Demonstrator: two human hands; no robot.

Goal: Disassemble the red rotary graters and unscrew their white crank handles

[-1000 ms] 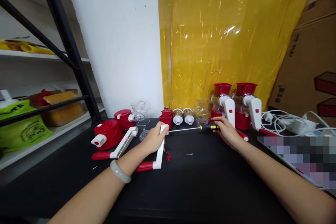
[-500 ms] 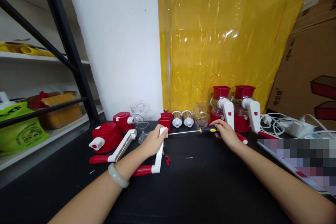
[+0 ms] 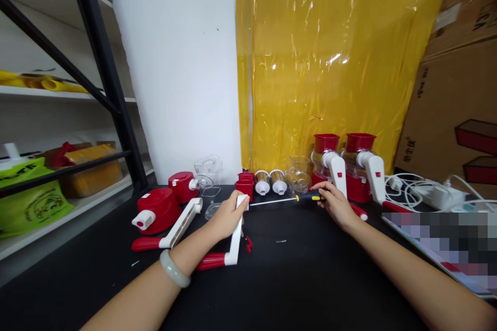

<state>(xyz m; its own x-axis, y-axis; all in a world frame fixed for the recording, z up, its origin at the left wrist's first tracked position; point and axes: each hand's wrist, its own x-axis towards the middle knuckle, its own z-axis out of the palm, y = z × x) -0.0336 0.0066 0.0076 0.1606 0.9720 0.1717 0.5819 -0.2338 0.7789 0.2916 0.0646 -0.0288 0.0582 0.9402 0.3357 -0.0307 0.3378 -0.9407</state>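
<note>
My left hand (image 3: 229,213) grips the upper end of a white crank handle (image 3: 234,245) with a red grip (image 3: 212,261). In my right hand (image 3: 336,204) is a screwdriver (image 3: 306,197) with a black and yellow handle, held by the fingers. Its long thin shaft points left, and the tip meets the white end of the crank handle beside my left fingers; how far it goes in is hidden. Small red pieces (image 3: 249,244) and a small metal piece (image 3: 280,241) lie on the black table just right of the handle.
Red bases (image 3: 158,212) and a second crank handle (image 3: 182,222) lie on the left. Drum graters (image 3: 262,182) and red hoppers (image 3: 244,187) stand at the back. Two assembled graters (image 3: 361,165), white cables (image 3: 407,186) and a pixelated flat panel (image 3: 446,248) are on the right.
The whole view has shifted slightly, with the scene lower in the frame. Both hands keep their holds, and the screwdriver stays lined up with the crank handle's end.
</note>
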